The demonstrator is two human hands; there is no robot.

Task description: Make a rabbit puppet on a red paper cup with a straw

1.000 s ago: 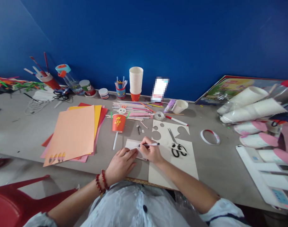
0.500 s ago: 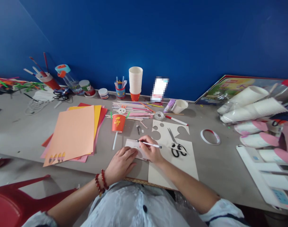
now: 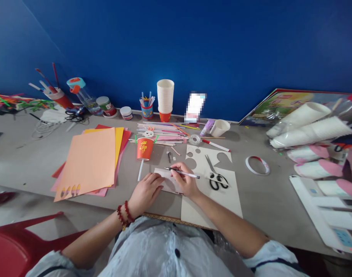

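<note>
My right hand (image 3: pixel 187 185) is closed around a clear-barrelled pen (image 3: pixel 190 175) with a dark front end, held low over a small pale sheet of paper (image 3: pixel 172 187). Its tip points left, near the sheet's upper edge. Flat on the left part of that paper lies my left hand (image 3: pixel 143 193), with red bead bracelets on its wrist. Beyond the hands is a red paper cup (image 3: pixel 144 149) with a rabbit face on top, green side pieces and a white straw (image 3: pixel 140 171). Black-handled scissors (image 3: pixel 218 181) rest on a white card (image 3: pixel 226 202) with round and heart-shaped cut-outs.
Coloured paper sheets (image 3: pixel 92 157) are stacked at left. Behind the cup lie many straws and sticks, a tape roll (image 3: pixel 194 139), a red-capped marker (image 3: pixel 217 146) and stacked white cups (image 3: pixel 165 95). A white ring (image 3: pixel 257 165) and bagged cups (image 3: pixel 311 132) are at right.
My left hand has slid slightly left and its fingers have drawn back on the paper. The pen has shifted a little in my right hand's grip. The view has moved slightly.
</note>
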